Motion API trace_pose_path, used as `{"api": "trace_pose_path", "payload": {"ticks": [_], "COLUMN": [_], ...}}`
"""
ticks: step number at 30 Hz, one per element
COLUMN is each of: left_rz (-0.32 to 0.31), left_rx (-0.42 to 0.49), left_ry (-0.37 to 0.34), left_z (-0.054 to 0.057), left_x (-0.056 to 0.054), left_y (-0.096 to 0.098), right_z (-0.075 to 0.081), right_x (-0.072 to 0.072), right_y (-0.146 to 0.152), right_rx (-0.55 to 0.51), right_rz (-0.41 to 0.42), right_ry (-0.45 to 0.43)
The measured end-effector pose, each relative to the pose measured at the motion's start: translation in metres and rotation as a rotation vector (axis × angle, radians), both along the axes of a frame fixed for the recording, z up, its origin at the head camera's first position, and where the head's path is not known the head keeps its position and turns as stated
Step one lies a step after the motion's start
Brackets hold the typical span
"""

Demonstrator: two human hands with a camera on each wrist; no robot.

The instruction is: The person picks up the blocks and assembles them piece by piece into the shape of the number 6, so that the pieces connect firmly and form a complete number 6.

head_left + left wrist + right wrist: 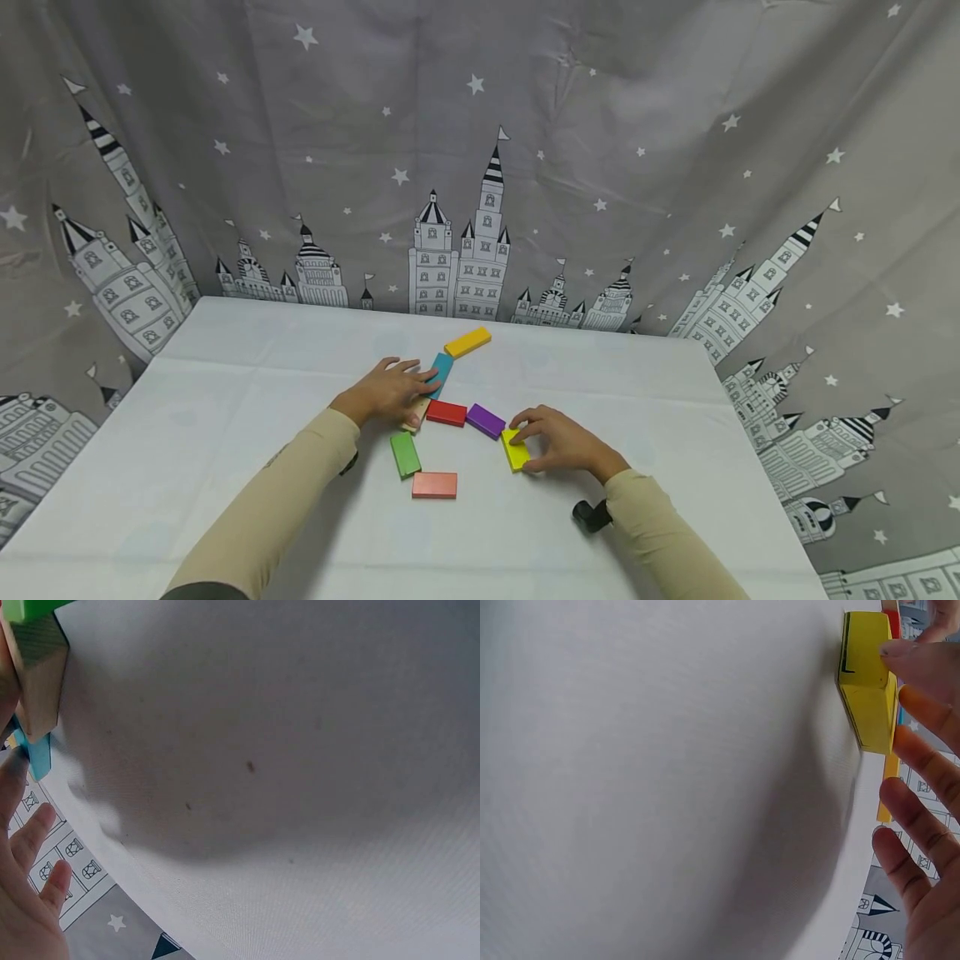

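My left hand point(386, 392) reaches over a plain wooden block point(422, 411), partly covering it. Its thumb is at that block while a forefinger touches the blue block point(444, 363); the other fingers spread out fairly straight in the left wrist view. With thumb and finger, my right hand point(562, 442) pinches a yellow block point(516, 456) lying flat on the white table. In the right wrist view, the thumb meets the near end of this yellow block point(866, 649), and the remaining fingers stretch loosely beyond it.
An orange-yellow block point(467, 342) lies past the blue one. Red point(446, 414) and purple point(486, 422) blocks lie between the hands. Nearer are green point(406, 455) and salmon-pink point(434, 486) blocks. A grey castle-print curtain point(600, 108) hangs behind the white table point(225, 375).
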State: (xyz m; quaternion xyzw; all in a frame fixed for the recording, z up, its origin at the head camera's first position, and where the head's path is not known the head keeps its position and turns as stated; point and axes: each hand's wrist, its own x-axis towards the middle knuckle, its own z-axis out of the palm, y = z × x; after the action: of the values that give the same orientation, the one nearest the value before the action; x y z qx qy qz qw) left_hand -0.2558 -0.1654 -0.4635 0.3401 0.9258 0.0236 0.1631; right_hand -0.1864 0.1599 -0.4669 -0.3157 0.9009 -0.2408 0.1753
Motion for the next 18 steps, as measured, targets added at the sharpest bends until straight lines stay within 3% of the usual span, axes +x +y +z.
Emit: {"api": "trace_pose_path", "payload": {"ticks": [18], "left_rz": [0.004], "left_rx": [0.008], "left_ry": [-0.002], "left_z": [0.0035], "left_x": [0.0058], "left_y": [0.002], "right_z": [-0.0051], "right_x": [0.0025], "right_y": [0.0019], "right_rx": [-0.036], "right_rz": [0.028], "right_ry": [0.04]}}
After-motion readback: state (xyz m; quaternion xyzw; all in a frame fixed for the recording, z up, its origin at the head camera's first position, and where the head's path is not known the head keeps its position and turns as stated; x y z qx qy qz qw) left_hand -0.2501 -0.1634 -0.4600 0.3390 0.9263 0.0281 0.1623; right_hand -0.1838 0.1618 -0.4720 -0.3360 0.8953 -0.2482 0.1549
